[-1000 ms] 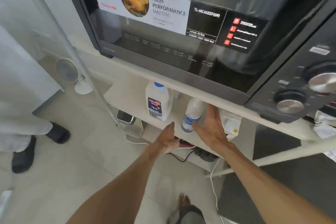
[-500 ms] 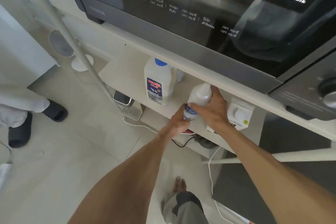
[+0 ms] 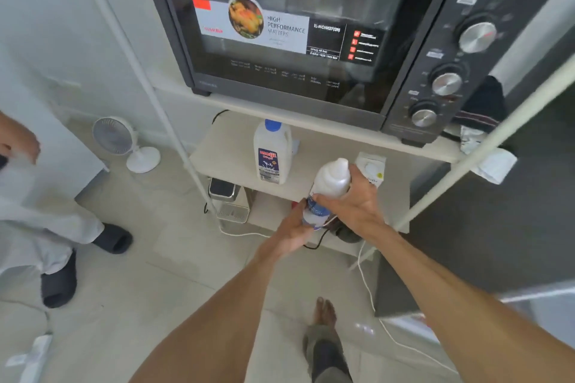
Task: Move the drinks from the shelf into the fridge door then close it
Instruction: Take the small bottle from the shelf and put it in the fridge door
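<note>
Hands clamp one bottle (image 3: 329, 186) tilted past the shelf (image 3: 230, 152) front edge: right hand (image 3: 354, 205) wraps its upper body, left hand (image 3: 294, 232) seemingly cups its base. Milk jug (image 3: 272, 154) stands apart behind, open floor (image 3: 186, 274) below.

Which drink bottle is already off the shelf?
The small white-capped bottle, tilted and held in both hands; the blue-capped milk jug stands untouched on the shelf.

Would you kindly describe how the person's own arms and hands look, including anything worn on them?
Both arms are bare from the frame's lower edge to the fingertips: no sleeves, gloves, watch, bracelets or rings show on the left hand or the right hand. The forearms are long and slender. No markings, straps or cables are attached to them.
</note>
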